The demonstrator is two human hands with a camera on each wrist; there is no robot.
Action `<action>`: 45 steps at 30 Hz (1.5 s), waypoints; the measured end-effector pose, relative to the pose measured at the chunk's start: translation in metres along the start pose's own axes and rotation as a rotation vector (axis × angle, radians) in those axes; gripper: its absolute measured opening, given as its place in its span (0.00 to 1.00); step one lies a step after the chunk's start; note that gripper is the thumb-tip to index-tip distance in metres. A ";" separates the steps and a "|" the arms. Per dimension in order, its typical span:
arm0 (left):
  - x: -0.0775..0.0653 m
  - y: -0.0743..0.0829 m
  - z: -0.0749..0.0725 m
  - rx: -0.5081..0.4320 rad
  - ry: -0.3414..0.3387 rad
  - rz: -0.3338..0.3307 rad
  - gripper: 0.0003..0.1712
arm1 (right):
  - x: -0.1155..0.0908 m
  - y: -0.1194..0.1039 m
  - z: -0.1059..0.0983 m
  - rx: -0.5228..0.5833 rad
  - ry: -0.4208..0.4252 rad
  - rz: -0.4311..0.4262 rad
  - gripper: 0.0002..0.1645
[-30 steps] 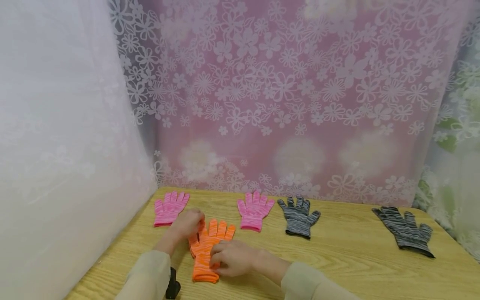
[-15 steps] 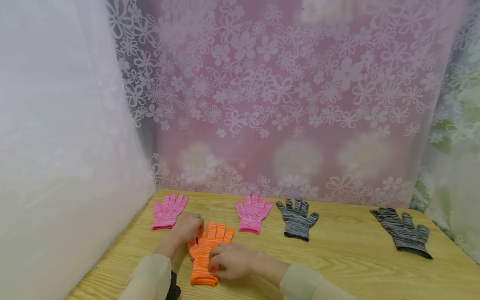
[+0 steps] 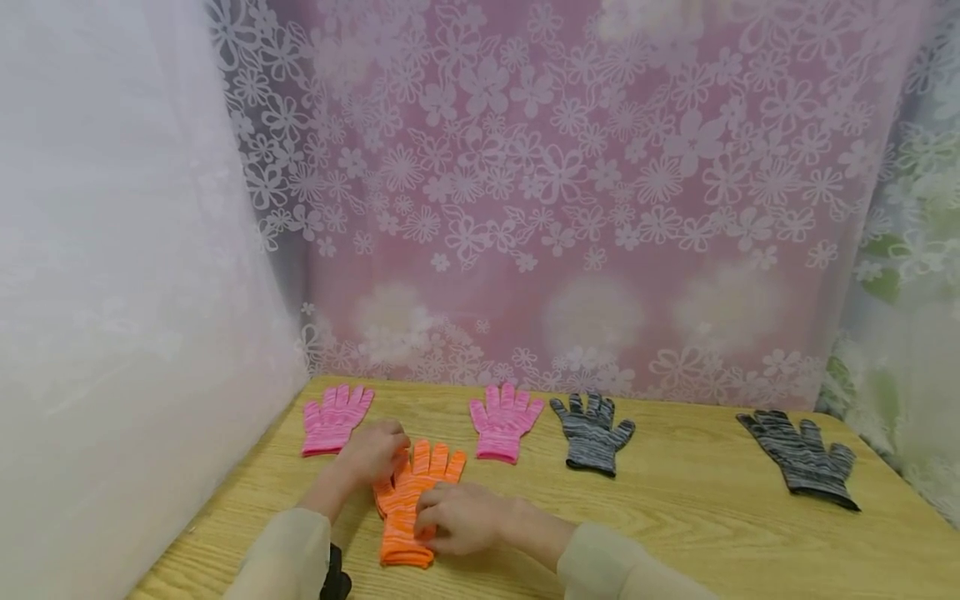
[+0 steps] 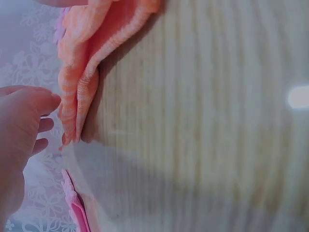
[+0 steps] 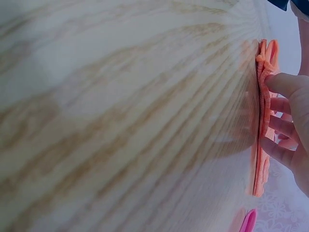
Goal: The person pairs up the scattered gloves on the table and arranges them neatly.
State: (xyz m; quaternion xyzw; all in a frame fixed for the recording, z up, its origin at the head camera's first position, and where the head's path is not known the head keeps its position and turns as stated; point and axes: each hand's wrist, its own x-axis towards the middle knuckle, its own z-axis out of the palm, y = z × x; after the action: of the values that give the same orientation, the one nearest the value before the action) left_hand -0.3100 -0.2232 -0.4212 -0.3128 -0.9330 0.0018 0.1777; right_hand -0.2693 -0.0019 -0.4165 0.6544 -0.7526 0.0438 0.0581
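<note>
An orange and white striped knit glove [image 3: 405, 504] lies on the wooden table, fingers pointing away, with another orange layer showing under its left edge. My left hand [image 3: 372, 452] is at the glove's leftmost fingers, fingertips bent down and covering part of them. In the left wrist view the thumb [image 4: 50, 101] reaches the glove's side; I cannot tell whether it pinches the fabric. Over the palm and cuff, on the right, rests my right hand [image 3: 461, 518]. The right wrist view shows its thumb and spread, bent fingers [image 5: 280, 151] touching the orange fabric [image 5: 264, 113].
Two pink gloves [image 3: 337, 421] [image 3: 505, 423] lie flat along the table's back. Right of them are two grey-black striped gloves [image 3: 592, 435] [image 3: 810, 458]. A black object [image 3: 335, 575] shows by the left sleeve. Flowered curtains [image 3: 562, 208] enclose the back and sides.
Both hands stay on the orange glove in nearly the same place. The whole view shifts slightly as the head moves; the other gloves keep their places.
</note>
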 end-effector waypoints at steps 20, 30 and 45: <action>-0.009 0.003 -0.002 -0.090 -0.139 -0.030 0.00 | 0.003 0.000 0.000 -0.007 0.006 -0.024 0.07; -0.015 0.000 -0.008 -0.169 -0.098 -0.084 0.03 | 0.001 0.002 0.001 0.012 0.003 -0.017 0.08; -0.017 0.012 -0.011 -0.067 -0.099 0.088 0.06 | 0.000 0.001 -0.001 -0.001 0.024 -0.025 0.07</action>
State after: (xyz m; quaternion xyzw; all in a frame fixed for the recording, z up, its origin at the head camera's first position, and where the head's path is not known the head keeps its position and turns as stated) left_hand -0.2866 -0.2243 -0.4174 -0.3587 -0.9256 -0.0064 0.1206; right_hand -0.2702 -0.0014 -0.4150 0.6631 -0.7437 0.0505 0.0680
